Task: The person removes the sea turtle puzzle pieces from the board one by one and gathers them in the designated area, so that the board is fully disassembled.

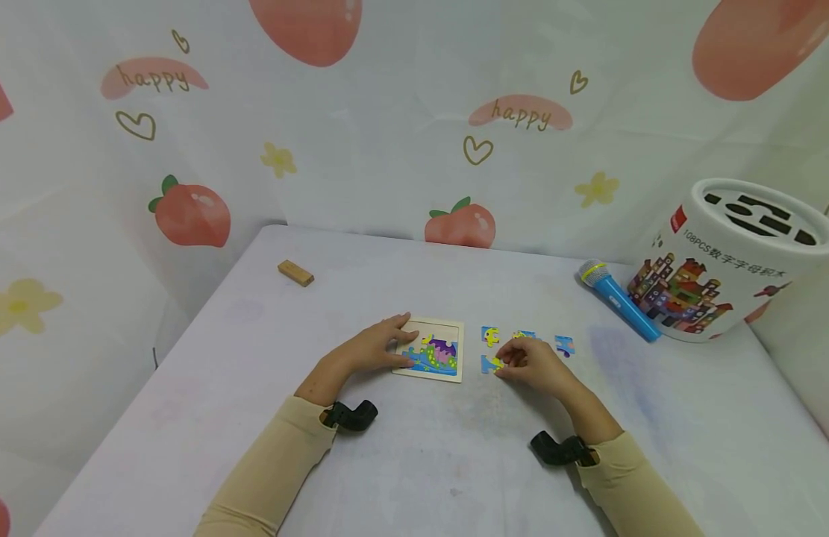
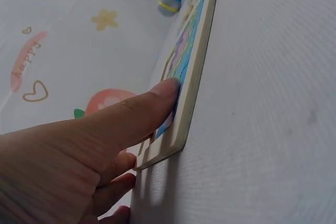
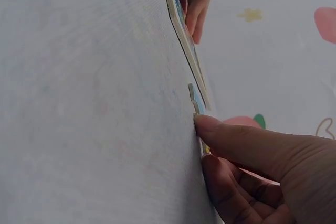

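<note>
A square wooden puzzle board (image 1: 457, 350) lies on the table, its lower part filled with blue, purple and yellow-green pieces. My left hand (image 1: 370, 344) rests over its left side with fingers spread. In the left wrist view, the thumb (image 2: 167, 90) presses near the board's edge while the other fingers lie along the side. To the right of the board, my right hand (image 1: 538, 365) pinches a blue and yellow puzzle piece (image 1: 486, 364) between thumb and fingertips, low at the table surface. Other loose pieces lie close by: one with yellow (image 1: 490, 335) and one with pink (image 1: 565, 344).
Farther back on the right stand a large white bucket of blocks (image 1: 736, 261) and, leaning against its foot, a blue toy microphone (image 1: 622, 302). A small wooden block (image 1: 296, 273) lies at the back left. A printed cloth (image 1: 387, 134) hangs behind the table.
</note>
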The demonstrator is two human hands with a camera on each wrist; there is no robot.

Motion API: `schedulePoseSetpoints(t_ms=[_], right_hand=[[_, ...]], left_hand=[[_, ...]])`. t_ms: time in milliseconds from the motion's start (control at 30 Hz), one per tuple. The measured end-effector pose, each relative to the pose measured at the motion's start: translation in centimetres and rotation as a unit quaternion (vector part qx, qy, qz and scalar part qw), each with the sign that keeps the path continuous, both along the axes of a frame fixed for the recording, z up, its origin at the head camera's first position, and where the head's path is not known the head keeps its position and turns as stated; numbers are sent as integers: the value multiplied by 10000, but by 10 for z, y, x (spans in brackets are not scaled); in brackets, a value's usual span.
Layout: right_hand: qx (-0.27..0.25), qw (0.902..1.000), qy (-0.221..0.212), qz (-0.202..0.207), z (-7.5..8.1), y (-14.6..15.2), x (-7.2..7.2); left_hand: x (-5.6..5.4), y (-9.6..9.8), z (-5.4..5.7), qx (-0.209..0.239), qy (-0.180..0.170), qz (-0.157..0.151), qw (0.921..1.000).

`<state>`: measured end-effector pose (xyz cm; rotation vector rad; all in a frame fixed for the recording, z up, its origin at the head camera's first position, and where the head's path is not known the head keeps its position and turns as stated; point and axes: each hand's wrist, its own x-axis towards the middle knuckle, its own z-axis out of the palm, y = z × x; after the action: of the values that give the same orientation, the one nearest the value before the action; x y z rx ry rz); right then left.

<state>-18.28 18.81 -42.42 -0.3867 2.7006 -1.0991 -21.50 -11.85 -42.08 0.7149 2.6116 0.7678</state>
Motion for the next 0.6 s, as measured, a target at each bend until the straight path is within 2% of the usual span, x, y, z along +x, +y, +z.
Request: schedulePoseSetpoints(t_ms=[200,433,600], right_hand=[[-26,10000,-73,-57,-1,0,0],[-23,9999,-115,-115,0,0,-1],[31,9999,-86,-67,3,1,-1]], left_hand=[[-1,0,-2,-32,58,-2,10000],[1,1,2,-109,-15,16,9999],[5,6,3,-177,129,-74,9997]])
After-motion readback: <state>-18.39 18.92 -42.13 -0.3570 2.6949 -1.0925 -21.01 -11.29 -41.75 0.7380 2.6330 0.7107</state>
